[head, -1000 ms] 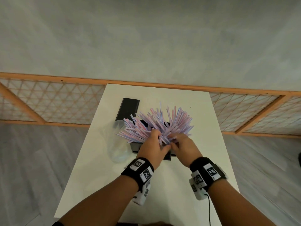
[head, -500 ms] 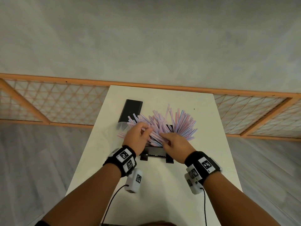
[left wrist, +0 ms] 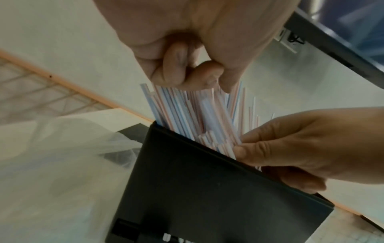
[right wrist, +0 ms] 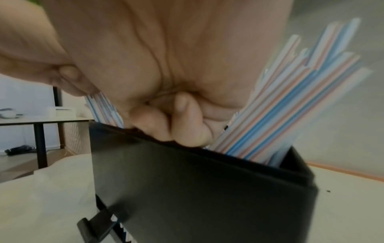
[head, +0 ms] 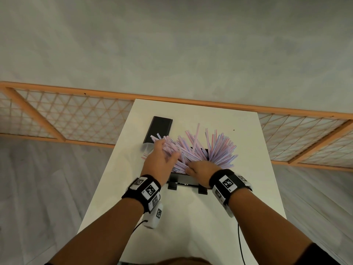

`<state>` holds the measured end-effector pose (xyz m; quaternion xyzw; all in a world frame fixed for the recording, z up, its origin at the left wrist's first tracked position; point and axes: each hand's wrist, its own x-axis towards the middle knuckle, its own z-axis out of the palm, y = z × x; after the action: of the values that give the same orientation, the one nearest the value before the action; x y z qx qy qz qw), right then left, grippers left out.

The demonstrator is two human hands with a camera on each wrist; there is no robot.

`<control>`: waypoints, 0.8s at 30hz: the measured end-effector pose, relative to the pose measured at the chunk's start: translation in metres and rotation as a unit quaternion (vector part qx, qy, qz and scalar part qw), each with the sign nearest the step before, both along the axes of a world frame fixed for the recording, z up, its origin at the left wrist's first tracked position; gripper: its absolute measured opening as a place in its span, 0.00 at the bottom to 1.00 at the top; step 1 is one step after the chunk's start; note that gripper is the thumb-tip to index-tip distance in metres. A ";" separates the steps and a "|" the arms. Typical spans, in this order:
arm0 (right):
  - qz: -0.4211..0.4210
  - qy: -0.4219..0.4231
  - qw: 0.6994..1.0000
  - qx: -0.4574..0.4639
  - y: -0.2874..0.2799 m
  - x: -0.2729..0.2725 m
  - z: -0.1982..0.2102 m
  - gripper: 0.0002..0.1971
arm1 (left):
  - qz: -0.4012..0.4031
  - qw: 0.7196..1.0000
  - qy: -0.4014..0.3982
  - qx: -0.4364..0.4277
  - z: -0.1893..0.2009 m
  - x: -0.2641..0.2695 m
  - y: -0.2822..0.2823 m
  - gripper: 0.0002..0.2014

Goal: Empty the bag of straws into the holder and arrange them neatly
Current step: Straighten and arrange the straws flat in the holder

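Pink, blue and white striped straws (head: 200, 148) fan out of a black holder (head: 185, 181) in the middle of the white table (head: 191, 217). My left hand (head: 168, 150) reaches over the left bunch and its curled fingers (left wrist: 180, 65) grip the straw tops (left wrist: 187, 108). At the near rim, my right hand (head: 193, 167) pinches straws, with its fingers (right wrist: 176, 121) curled just inside the holder's wall (right wrist: 187, 189). In the left wrist view its thumb lies on the holder's front (left wrist: 207, 189). The clear, empty bag (head: 146, 147) lies left of the holder.
A flat black box (head: 159, 129) lies at the table's far left, just behind the bag. A wooden lattice screen (head: 76, 119) runs behind the table against a grey wall. Cables hang from both wrist cameras toward the table's near edge.
My left hand has moved left and away from me, from the middle of the straws to the left bunch. My right hand has stayed at the holder's near rim.
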<state>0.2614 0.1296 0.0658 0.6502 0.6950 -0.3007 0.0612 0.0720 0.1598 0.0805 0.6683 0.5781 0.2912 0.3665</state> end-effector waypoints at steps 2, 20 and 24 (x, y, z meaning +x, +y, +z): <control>0.014 -0.016 1.000 -0.009 0.005 0.000 0.001 0.21 | -0.007 1.000 0.002 0.013 0.006 -0.005 -0.007 0.23; 0.005 -0.018 0.974 -0.225 0.012 -0.014 0.001 0.27 | -0.239 0.931 0.270 0.055 -0.039 -0.003 -0.031 0.13; 0.048 -0.079 0.988 -0.121 0.004 -0.015 -0.013 0.23 | -0.231 0.935 0.264 0.051 -0.039 0.000 -0.035 0.14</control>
<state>0.2464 0.1333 0.0529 0.6258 0.6770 -0.3269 0.2081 0.0724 0.1247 0.0413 0.8538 0.4684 0.0407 0.2235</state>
